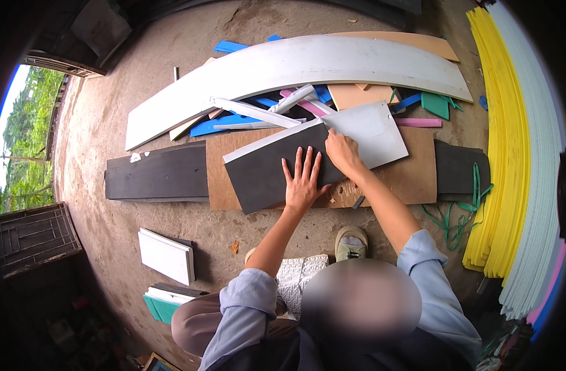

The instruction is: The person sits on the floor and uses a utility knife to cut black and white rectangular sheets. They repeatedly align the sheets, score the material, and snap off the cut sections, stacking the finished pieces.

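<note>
A dark grey foam sheet lies tilted on a brown board on the ground. My left hand presses flat on that sheet, fingers spread. My right hand is closed at the seam where the dark sheet meets a light grey sheet; something thin may be in its grip, but it is too small to tell.
A long white curved panel lies beyond, with blue, pink and green offcuts beneath it. A dark plank lies to the left. Yellow and white foam sheets are stacked at the right. White blocks sit near my knee.
</note>
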Motion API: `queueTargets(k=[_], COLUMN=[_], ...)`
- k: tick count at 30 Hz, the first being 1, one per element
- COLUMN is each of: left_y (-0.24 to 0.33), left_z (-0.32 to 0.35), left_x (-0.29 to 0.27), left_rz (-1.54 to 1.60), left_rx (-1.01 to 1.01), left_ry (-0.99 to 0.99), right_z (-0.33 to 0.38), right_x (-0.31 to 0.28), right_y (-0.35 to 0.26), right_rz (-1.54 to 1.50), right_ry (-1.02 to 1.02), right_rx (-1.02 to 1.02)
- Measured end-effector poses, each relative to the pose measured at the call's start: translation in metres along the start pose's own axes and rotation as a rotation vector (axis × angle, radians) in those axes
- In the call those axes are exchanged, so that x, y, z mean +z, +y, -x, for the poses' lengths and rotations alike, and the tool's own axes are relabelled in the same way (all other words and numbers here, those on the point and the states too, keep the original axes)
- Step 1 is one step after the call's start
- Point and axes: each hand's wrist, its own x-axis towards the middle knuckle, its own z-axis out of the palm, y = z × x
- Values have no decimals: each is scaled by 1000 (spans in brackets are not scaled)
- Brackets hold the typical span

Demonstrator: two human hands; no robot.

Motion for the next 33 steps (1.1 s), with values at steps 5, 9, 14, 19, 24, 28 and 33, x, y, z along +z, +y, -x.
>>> queueTargets(k=[5,9,14,19,24,28,33], left_y=[2,2,5,5,8,9,22], left_z=[0,1,0,4,4,1,-10], left_x=[-2,-5,-5,-3,-4,3,-2], left_rz=[1,-5,-1,-11,-51,-174,-107], left_rx=[8,-2,-1,3,33,-19,-80], left_ry=[-19,-26,-1,28,-6,-25,-92], right_z=[-4,-4,38,87,131,155,151], right_x=[-8,-29,-38,-38,-33,-15,-19], right_y=[-5,-17,-4,10,16,29,52], right_rz=[11,-51,-87,-105,-81,-70,-152], right_ry=[-13,-267,-478,-601,-423,-336,-424], right_rx=[36,150,274,311,205,177,195])
